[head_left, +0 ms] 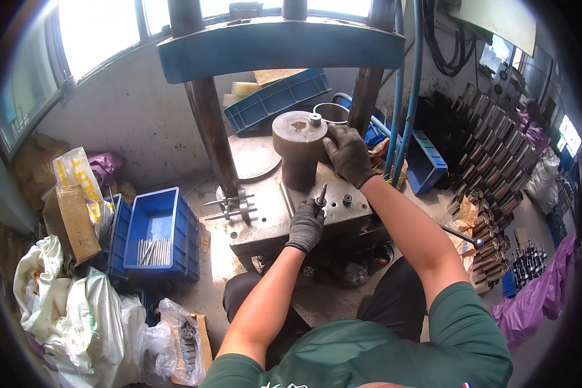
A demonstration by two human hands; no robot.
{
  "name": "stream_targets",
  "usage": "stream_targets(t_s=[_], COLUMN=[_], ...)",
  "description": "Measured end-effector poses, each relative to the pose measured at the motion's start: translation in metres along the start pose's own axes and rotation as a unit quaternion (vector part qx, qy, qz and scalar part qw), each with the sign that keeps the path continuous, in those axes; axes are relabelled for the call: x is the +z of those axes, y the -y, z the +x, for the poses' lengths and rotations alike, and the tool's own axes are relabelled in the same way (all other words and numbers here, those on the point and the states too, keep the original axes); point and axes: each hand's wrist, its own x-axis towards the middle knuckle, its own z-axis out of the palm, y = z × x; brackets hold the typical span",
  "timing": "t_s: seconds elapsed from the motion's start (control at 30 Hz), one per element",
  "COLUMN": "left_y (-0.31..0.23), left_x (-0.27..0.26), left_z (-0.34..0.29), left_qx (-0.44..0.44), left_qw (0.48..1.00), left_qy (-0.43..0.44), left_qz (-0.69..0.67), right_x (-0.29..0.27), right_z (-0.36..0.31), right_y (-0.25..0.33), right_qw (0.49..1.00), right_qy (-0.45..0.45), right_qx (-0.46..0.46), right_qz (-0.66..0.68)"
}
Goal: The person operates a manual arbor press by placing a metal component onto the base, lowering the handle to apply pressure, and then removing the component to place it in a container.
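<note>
My left hand [306,229], in a grey knit glove, is closed around a short metal shaft [321,194] that points up over the press table [265,236]. Beyond it stands a thick round steel block [300,149], narrower below than at its wide top. A small metal ring [314,119] sits on that top, near its right edge. My right hand [349,155], in a dark glove, rests against the block's right side with bent, parted fingers; no object shows in it. Close to the left hand, a small dark bushing [348,200] sits on the table.
Press columns [210,136] rise on both sides under a blue crossbeam [281,52]. At left, a blue bin [158,233] holds several metal rods beside white sacks [84,317]. Stacked metal tubes [491,155] fill the right side. Blue hoses [407,97] run down by the right column.
</note>
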Motion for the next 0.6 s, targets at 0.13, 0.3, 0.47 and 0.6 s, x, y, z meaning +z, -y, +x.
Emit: stream_targets(t_s=[0.13, 0.3, 0.47, 0.6], left_y=[0.021, -0.023, -0.019, -0.072], left_x=[0.031, -0.004, -0.033, -0.048], left_z=[-0.01, -0.043, -0.058, -0.027], left_qx=[-0.004, -0.268, -0.151, -0.042], left_qw=[0.989, 0.73, 0.824, 0.876], left_qy=[-0.032, 0.078, 0.083, -0.007], left_qz=[-0.147, -0.623, -0.54, -0.48], right_x=[-0.06, -0.074, -0.058, -0.053], right_z=[-0.113, -0.274, -0.256, -0.25], right_y=[-0.005, -0.042, -0.027, -0.026], right_qw=[0.991, 0.936, 0.894, 0.867], right_qy=[0.065, 0.31, 0.427, 0.484], right_qx=[0.027, 0.12, 0.011, 0.006], right_qz=[0.111, 0.112, 0.134, 0.122])
